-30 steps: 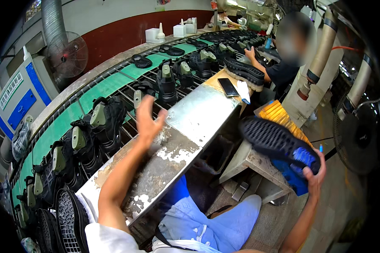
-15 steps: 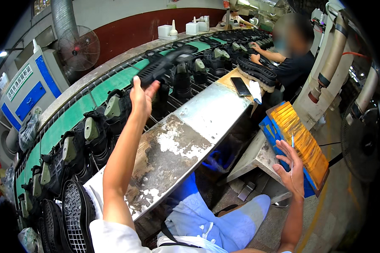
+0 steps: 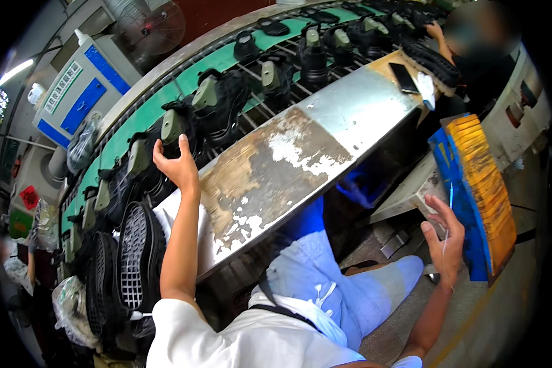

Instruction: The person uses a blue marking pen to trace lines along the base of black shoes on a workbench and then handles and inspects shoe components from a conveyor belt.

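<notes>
My left hand is empty, thumb and forefinger apart, reaching over the near side of the conveyor rack. Just beyond its fingertips is a black shoe upper on a pale green shoe last. Another black shoe on a last stands farther along the row. On the right, my right hand is raised beside the orange-and-blue slatted board. A thin pale rod rests in its loosely bent fingers; its exact kind is too fine to make out.
The worn metal-topped bench runs along the rack. A phone and a large black sole lie at its far end, near a co-worker's hand. Black soles stand at the left. Behind is a grey-and-blue machine.
My left hand has let go of a black shoe piece it held over the rack and drawn back nearer and left. The view has turned left; my right hand stays beside the board.
</notes>
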The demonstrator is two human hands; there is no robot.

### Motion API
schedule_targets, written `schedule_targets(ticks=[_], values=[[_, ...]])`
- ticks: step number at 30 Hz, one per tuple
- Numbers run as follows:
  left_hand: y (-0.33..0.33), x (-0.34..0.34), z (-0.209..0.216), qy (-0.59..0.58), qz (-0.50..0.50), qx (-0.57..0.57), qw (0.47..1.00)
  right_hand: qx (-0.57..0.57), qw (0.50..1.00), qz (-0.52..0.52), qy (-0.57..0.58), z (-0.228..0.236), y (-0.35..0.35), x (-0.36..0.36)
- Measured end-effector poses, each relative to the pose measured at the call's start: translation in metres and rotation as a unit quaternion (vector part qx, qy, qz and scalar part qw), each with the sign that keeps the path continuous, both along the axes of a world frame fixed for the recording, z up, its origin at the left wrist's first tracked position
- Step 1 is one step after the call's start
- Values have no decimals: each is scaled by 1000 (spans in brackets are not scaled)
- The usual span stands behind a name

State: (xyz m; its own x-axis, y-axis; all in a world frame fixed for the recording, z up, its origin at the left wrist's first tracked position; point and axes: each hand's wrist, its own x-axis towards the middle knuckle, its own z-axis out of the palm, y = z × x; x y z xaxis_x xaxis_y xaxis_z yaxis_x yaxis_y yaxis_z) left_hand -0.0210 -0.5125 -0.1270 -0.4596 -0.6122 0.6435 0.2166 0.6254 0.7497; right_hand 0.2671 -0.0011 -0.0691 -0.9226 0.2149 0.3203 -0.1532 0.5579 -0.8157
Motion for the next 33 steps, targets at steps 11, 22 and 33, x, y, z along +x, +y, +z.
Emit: schedule_targets(ticks=[11, 22, 33], values=[[-69, -17, 20, -113, -118, 123, 979, -84, 985, 143, 40, 1, -52, -51], [63, 204, -4, -67, -144, 29, 987, -123, 949, 291, 0, -64, -155, -77], [-41, 102, 10, -142, -328, 309, 881, 1, 980, 189, 63, -61, -170, -103]])
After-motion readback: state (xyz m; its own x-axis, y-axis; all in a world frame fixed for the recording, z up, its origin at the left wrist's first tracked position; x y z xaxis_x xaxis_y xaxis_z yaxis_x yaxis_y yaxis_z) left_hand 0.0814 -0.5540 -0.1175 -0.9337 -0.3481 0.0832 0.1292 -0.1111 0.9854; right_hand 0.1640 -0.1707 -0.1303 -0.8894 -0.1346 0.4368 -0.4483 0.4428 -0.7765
